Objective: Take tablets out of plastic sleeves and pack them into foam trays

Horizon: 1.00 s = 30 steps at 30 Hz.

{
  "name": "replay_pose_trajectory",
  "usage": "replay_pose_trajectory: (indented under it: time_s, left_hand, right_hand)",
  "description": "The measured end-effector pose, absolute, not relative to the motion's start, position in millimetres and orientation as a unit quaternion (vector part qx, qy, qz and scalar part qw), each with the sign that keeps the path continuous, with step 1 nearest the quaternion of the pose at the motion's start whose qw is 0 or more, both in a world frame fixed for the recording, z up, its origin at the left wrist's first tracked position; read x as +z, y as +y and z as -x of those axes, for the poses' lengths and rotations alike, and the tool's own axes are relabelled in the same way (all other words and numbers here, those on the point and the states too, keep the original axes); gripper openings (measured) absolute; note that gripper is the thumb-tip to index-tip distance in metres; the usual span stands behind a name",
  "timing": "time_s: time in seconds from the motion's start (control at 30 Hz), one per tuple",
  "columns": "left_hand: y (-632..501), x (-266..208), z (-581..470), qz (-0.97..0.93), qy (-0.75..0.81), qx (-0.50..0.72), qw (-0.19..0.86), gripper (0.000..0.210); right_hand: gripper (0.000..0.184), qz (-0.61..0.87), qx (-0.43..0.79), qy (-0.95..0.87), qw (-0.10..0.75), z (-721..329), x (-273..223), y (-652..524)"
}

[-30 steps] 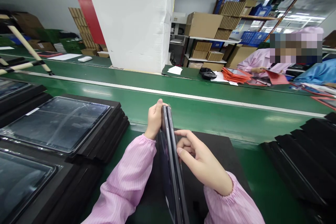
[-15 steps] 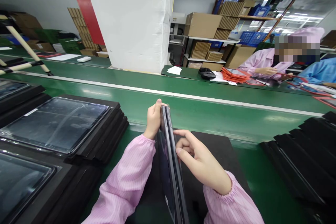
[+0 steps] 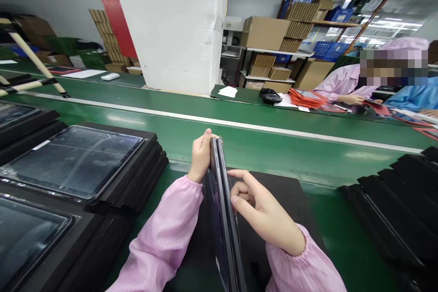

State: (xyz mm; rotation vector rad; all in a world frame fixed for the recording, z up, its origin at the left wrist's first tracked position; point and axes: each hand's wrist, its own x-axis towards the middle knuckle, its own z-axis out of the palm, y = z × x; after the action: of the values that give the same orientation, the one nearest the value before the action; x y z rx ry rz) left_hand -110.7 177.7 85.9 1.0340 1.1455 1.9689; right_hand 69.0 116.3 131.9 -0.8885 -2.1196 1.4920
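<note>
Two thin dark tablets [image 3: 221,191] stand on edge face to face in front of me, their button edges turned up. My left hand [image 3: 201,155] is closed around their far end, thumb up on the left side. Against the right tablet's outer face, my right hand [image 3: 251,200] touches with its fingertips. Its index finger is stretched forward, the others are loosely curled, and the thumb is apart from the index finger. Clear film shows along the tablets' right side. Below them lies a black foam pad [image 3: 280,196].
Film-covered tablets [image 3: 78,159] lie on stacked black trays at left. More black trays [image 3: 393,214] stand at right on the green bench [image 3: 164,123]. Across it, a person in pink [image 3: 345,84] handles a red-edged item near a red stack [image 3: 306,98]. A pole frame [image 3: 37,61] stands far left.
My hands and the two tablets stay almost still. Across the bench, the person in pink has shifted slightly right and moved the red-edged item.
</note>
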Motion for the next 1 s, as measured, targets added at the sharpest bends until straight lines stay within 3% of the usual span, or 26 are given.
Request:
replay_pose_trajectory:
  time_s: [0.67, 1.0]
  left_hand:
    - [163, 98, 104, -0.408, 0.392, 0.764, 0.309, 0.052]
    - [143, 113, 94, -0.44, 0.423, 0.739, 0.285, 0.055]
  right_hand:
    - [0.053, 0.282, 0.566, -0.753, 0.184, -72, 133, 114]
    - [0.042, 0.278, 0.536, -0.747, 0.279, -68, 131, 110]
